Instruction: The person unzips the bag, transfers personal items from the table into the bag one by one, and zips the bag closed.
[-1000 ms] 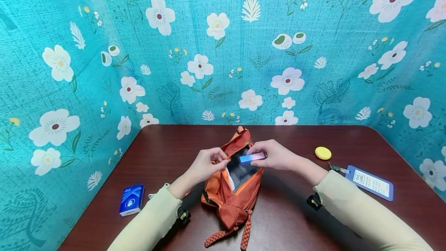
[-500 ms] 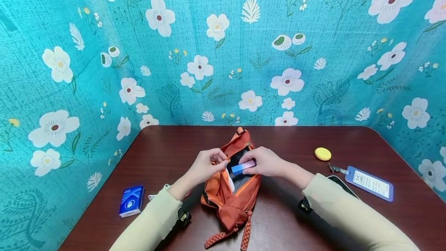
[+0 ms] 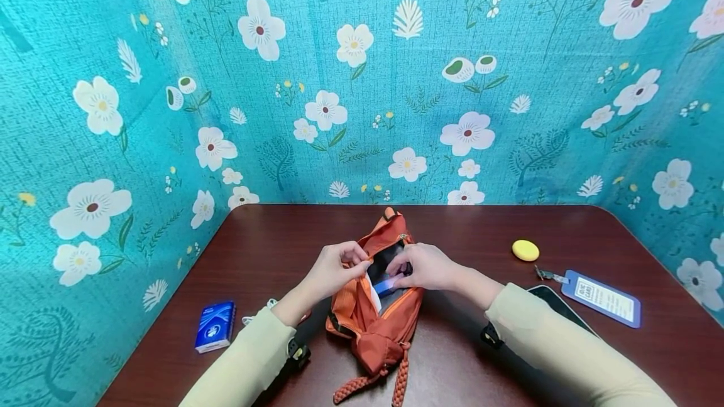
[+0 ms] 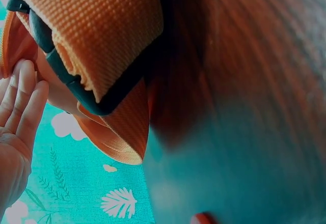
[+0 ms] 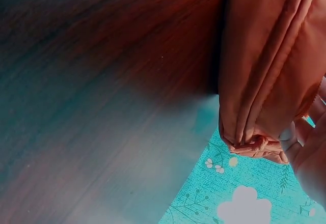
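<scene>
An orange-red bag [image 3: 380,347] lies in the middle of the table, its zipped mouth spread apart over a dark and grey lining. At the left edge of that mouth, my left hand [image 3: 335,270] pinches the fabric. My right hand [image 3: 431,269] reaches into the opening, thumb and fingers around a small blue-and-pink bar [image 3: 387,286]; only the bar's blue end shows well. The left wrist view has a wide orange strap [image 4: 102,30] with a black buckle beside my fingers. In the right wrist view the bag's side hides most of my right fingers.
A blue tissue pack [image 3: 215,326] lies on the left, near a white cable [image 3: 247,320] partly under the left sleeve. On the right are a yellow oval object [image 3: 525,250], a blue card holder [image 3: 602,298] with a clip, and a dark phone-like slab [image 3: 557,306] partly under the right sleeve.
My right hand has moved left and down into the bag's mouth with the blue-and-pink bar, which now sits lower and is more hidden. My left hand has stayed at the edge.
</scene>
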`<control>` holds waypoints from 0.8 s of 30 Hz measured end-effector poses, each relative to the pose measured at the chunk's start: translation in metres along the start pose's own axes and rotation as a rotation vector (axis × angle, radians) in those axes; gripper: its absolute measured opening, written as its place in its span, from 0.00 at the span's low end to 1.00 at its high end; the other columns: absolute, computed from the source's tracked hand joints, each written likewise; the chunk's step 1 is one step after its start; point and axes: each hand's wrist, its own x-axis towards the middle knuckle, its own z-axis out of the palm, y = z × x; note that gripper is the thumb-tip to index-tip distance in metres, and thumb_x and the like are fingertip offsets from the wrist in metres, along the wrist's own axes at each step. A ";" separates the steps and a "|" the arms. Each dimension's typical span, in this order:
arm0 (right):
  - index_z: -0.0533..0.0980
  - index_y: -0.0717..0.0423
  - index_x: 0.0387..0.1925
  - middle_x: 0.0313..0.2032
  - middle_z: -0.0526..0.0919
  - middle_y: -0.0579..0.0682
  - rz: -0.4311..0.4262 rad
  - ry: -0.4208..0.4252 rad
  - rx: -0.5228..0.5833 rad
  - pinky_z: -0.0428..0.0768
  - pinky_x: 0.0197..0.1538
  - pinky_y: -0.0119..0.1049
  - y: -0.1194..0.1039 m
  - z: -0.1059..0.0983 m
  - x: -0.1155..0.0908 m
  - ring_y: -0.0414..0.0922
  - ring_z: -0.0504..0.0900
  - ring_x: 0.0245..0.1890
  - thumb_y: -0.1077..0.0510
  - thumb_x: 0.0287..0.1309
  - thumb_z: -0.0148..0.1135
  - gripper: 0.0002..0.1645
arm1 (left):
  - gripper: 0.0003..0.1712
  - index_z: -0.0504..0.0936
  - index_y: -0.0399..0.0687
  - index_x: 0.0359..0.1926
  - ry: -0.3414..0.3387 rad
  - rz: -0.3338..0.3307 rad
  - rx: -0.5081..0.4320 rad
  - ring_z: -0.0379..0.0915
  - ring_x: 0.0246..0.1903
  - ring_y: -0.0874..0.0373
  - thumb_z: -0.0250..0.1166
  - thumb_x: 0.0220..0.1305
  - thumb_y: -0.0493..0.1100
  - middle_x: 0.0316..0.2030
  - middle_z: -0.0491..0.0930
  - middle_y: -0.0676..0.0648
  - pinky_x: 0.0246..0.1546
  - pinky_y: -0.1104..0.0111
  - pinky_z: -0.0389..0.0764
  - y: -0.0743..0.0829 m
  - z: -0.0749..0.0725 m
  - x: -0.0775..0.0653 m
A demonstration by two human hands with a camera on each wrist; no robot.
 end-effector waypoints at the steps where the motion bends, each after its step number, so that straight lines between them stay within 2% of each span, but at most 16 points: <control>1: 0.86 0.48 0.38 0.32 0.83 0.37 -0.003 -0.001 0.004 0.77 0.37 0.33 0.000 0.000 0.000 0.38 0.79 0.33 0.53 0.52 0.74 0.11 | 0.03 0.82 0.47 0.34 0.001 0.005 0.003 0.76 0.23 0.61 0.69 0.61 0.38 0.23 0.80 0.56 0.27 0.69 0.79 0.000 0.000 0.000; 4: 0.86 0.48 0.38 0.32 0.83 0.37 -0.013 0.004 0.010 0.78 0.38 0.34 0.002 0.001 -0.001 0.38 0.79 0.34 0.53 0.52 0.73 0.10 | 0.03 0.81 0.47 0.34 0.000 0.014 0.006 0.76 0.23 0.61 0.69 0.61 0.37 0.23 0.80 0.56 0.27 0.68 0.79 0.000 0.000 0.000; 11: 0.86 0.50 0.39 0.33 0.82 0.39 -0.025 0.053 0.058 0.78 0.39 0.35 0.002 -0.002 -0.006 0.40 0.78 0.35 0.54 0.53 0.73 0.11 | 0.02 0.80 0.36 0.35 -0.012 -0.017 -0.008 0.77 0.24 0.52 0.66 0.61 0.31 0.25 0.80 0.45 0.28 0.70 0.79 0.043 -0.010 -0.009; 16: 0.86 0.51 0.38 0.34 0.82 0.39 -0.047 0.097 0.121 0.76 0.36 0.34 0.001 -0.008 -0.013 0.41 0.77 0.34 0.55 0.52 0.73 0.10 | 0.02 0.80 0.36 0.35 -0.020 -0.025 -0.019 0.78 0.26 0.44 0.66 0.61 0.30 0.25 0.81 0.43 0.28 0.72 0.78 0.043 -0.010 -0.009; 20: 0.86 0.53 0.39 0.33 0.81 0.39 -0.072 0.122 0.178 0.76 0.32 0.33 0.002 -0.013 -0.022 0.43 0.77 0.31 0.58 0.52 0.74 0.11 | 0.02 0.80 0.36 0.36 -0.021 -0.023 -0.019 0.78 0.26 0.43 0.66 0.61 0.31 0.25 0.81 0.43 0.28 0.71 0.78 0.043 -0.010 -0.009; 24: 0.85 0.55 0.40 0.33 0.82 0.39 -0.085 0.130 0.223 0.81 0.35 0.37 0.005 -0.019 -0.036 0.42 0.79 0.32 0.59 0.52 0.73 0.12 | 0.03 0.80 0.36 0.36 -0.022 -0.026 -0.022 0.78 0.26 0.42 0.66 0.61 0.32 0.25 0.81 0.43 0.28 0.71 0.78 0.043 -0.010 -0.010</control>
